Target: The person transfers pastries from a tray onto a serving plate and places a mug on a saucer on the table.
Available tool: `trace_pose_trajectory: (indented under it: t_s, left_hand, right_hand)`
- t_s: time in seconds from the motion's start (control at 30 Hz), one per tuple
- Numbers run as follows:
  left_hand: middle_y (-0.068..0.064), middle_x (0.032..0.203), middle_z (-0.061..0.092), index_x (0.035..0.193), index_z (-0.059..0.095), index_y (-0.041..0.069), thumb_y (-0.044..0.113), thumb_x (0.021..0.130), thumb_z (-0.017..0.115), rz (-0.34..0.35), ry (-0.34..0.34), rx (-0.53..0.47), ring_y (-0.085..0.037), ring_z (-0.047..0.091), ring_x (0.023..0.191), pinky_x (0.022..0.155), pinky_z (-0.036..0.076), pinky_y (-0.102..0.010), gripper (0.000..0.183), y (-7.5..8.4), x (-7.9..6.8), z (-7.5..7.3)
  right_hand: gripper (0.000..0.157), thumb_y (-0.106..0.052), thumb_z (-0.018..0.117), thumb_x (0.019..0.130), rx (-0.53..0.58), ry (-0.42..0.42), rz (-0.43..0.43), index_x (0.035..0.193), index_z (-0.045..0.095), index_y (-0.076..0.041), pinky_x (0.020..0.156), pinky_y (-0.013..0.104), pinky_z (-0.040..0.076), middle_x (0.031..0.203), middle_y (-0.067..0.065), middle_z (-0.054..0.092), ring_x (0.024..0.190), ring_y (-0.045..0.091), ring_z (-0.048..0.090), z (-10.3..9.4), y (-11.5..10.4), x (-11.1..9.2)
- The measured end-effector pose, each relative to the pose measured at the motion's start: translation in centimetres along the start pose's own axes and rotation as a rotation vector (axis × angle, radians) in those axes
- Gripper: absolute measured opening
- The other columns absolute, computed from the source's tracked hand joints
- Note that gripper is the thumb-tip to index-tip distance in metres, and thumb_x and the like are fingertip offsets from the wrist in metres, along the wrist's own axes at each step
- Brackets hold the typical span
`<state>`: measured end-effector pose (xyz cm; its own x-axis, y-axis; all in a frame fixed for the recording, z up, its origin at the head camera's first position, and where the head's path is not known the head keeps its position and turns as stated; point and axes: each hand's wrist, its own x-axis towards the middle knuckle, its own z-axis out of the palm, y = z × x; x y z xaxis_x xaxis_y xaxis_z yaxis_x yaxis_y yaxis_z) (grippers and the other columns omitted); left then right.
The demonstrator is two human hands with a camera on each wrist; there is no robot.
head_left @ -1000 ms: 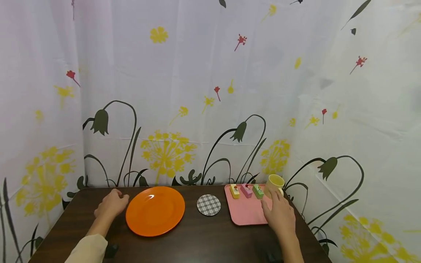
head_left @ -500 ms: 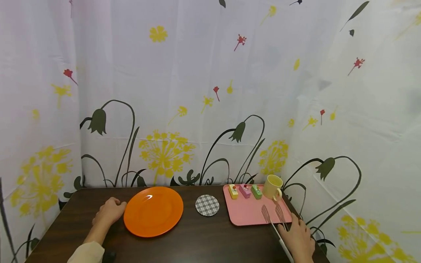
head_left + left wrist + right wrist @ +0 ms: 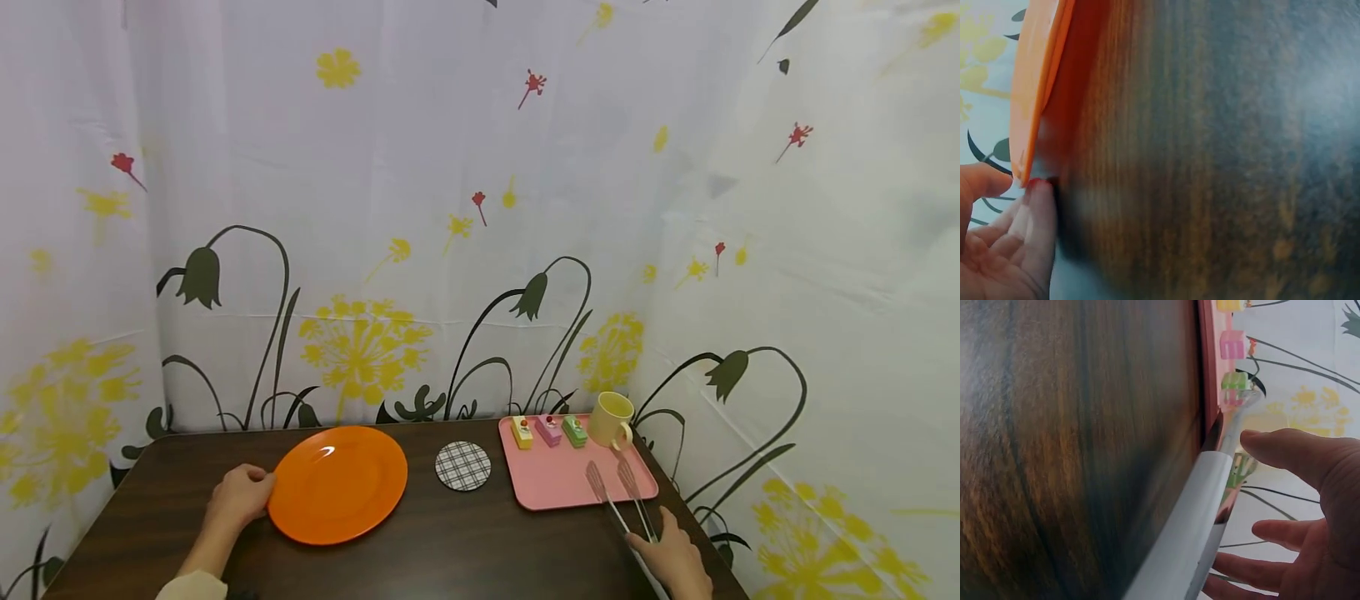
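Observation:
The orange plate (image 3: 337,486) lies at the left of the table. My left hand (image 3: 238,500) pinches its left rim, with the thumb (image 3: 988,180) on the upper side and the fingers (image 3: 1035,231) beneath. At the right, my right hand (image 3: 675,557) is beside tongs (image 3: 617,518) with pale handles and slotted metal heads. Thumb and fingers are spread apart around the tongs (image 3: 1188,525) in the right wrist view, without closing on them. The tong heads lie over the pink tray (image 3: 555,487).
Yellow, pink and green toy cake slices (image 3: 548,429) stand in a row at the tray's back, beside a yellow mug (image 3: 609,419). A round checked coaster (image 3: 462,466) lies between plate and tray. A flower-patterned curtain (image 3: 420,208) hangs behind the dark table (image 3: 442,550).
My left hand has gone from beside the plate to pinching its rim. My right hand has drawn back from in front of the mug toward the tongs' handles, uncovering the tongs.

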<state>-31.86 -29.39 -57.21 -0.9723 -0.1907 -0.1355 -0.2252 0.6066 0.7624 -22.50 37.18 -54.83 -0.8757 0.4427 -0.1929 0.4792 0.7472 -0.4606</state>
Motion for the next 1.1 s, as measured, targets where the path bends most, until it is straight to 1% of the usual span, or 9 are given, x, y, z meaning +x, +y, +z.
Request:
trace_pose_trajectory:
  t_s: [0.1, 0.17, 0.27, 0.37, 0.47, 0.57, 0.67, 0.87, 1.1]
  left_hand:
    - [-0.021, 0.088, 0.065, 0.125, 0.057, -0.020, 0.021, 0.098, 0.053, 0.007, 0.006, -0.112, -0.013, 0.068, 0.060, 0.058, 0.062, -0.027, 0.049, -1.0, 0.4, 0.4]
    - [-0.012, 0.081, 0.064, 0.124, 0.058, -0.021, 0.019, 0.098, 0.053, 0.002, -0.008, -0.180, -0.010, 0.067, 0.058, 0.056, 0.062, -0.026, 0.048, -1.4, 0.6, 0.6]
    - [-0.005, 0.078, 0.065, 0.126, 0.057, -0.021, 0.018, 0.101, 0.054, -0.017, -0.041, -0.262, -0.009, 0.067, 0.063, 0.059, 0.063, -0.025, 0.047, -1.9, 0.6, 0.7]
    - [-0.007, 0.085, 0.069, 0.132, 0.054, -0.023, 0.016, 0.107, 0.054, -0.046, -0.101, -0.356, -0.010, 0.069, 0.072, 0.066, 0.066, -0.027, 0.046, -2.1, 0.4, 0.5]
    - [-0.015, 0.099, 0.073, 0.139, 0.049, -0.023, 0.016, 0.111, 0.056, -0.081, -0.155, -0.440, -0.011, 0.072, 0.081, 0.074, 0.068, -0.031, 0.048, -2.0, 0.2, 0.0]
    - [-0.022, 0.113, 0.074, 0.144, 0.047, -0.022, 0.019, 0.112, 0.058, -0.105, -0.174, -0.492, -0.011, 0.074, 0.088, 0.080, 0.068, -0.034, 0.053, -2.1, 0.0, -0.4]
    - [-0.024, 0.120, 0.074, 0.147, 0.046, -0.020, 0.022, 0.111, 0.060, -0.108, -0.169, -0.511, -0.010, 0.074, 0.092, 0.083, 0.068, -0.034, 0.057, -2.5, 0.0, -0.4]
    - [-0.031, 0.132, 0.069, 0.147, 0.048, -0.018, 0.026, 0.111, 0.061, -0.073, -0.143, -0.478, -0.010, 0.074, 0.096, 0.084, 0.068, -0.033, 0.058, -2.9, 0.2, 0.1]
    - [-0.032, 0.131, 0.067, 0.147, 0.049, -0.018, 0.025, 0.111, 0.060, -0.072, -0.123, -0.469, -0.009, 0.073, 0.095, 0.082, 0.068, -0.031, 0.057, -3.0, 0.2, 0.3]
  right_hand:
    - [0.101, -0.046, 0.080, 0.091, -0.007, -0.005, 0.006, 0.154, 0.030, 0.014, 0.100, 0.084, 0.047, 0.147, 0.049, 0.043, 0.130, 0.070, 0.048, 0.2, -0.3, 0.1]
    - [0.101, -0.044, 0.081, 0.090, -0.011, -0.011, 0.018, 0.153, 0.031, 0.017, 0.101, 0.082, 0.049, 0.148, 0.049, 0.044, 0.130, 0.069, 0.050, 0.5, -0.2, 0.0]
    - [0.101, -0.042, 0.082, 0.090, -0.016, -0.025, 0.024, 0.152, 0.030, 0.019, 0.102, 0.079, 0.049, 0.148, 0.048, 0.044, 0.130, 0.068, 0.051, 0.9, 0.1, 0.0]
    - [0.100, -0.041, 0.081, 0.090, -0.026, -0.032, 0.003, 0.150, 0.032, 0.022, 0.102, 0.079, 0.049, 0.146, 0.049, 0.045, 0.129, 0.067, 0.052, 1.0, 0.4, 0.0]
    - [0.096, -0.040, 0.081, 0.090, -0.042, -0.036, -0.013, 0.146, 0.036, 0.024, 0.099, 0.079, 0.051, 0.140, 0.048, 0.050, 0.124, 0.063, 0.057, 1.0, 0.5, 0.2]
    - [0.092, -0.040, 0.081, 0.090, -0.054, -0.043, -0.012, 0.144, 0.040, 0.023, 0.095, 0.078, 0.052, 0.133, 0.045, 0.056, 0.116, 0.058, 0.061, 1.0, 0.3, 0.4]
    - [0.087, -0.039, 0.082, 0.090, -0.054, -0.047, 0.002, 0.143, 0.045, 0.019, 0.090, 0.077, 0.053, 0.126, 0.041, 0.061, 0.110, 0.054, 0.064, 1.0, 0.2, 0.6]
    - [0.079, -0.039, 0.082, 0.089, -0.043, -0.041, 0.019, 0.140, 0.052, 0.013, 0.085, 0.073, 0.053, 0.115, 0.033, 0.067, 0.105, 0.052, 0.065, 1.1, 0.3, 0.6]
    - [0.078, -0.037, 0.082, 0.089, -0.048, -0.036, 0.029, 0.139, 0.052, 0.014, 0.085, 0.074, 0.053, 0.114, 0.032, 0.067, 0.104, 0.051, 0.065, 1.1, 0.1, 0.6]
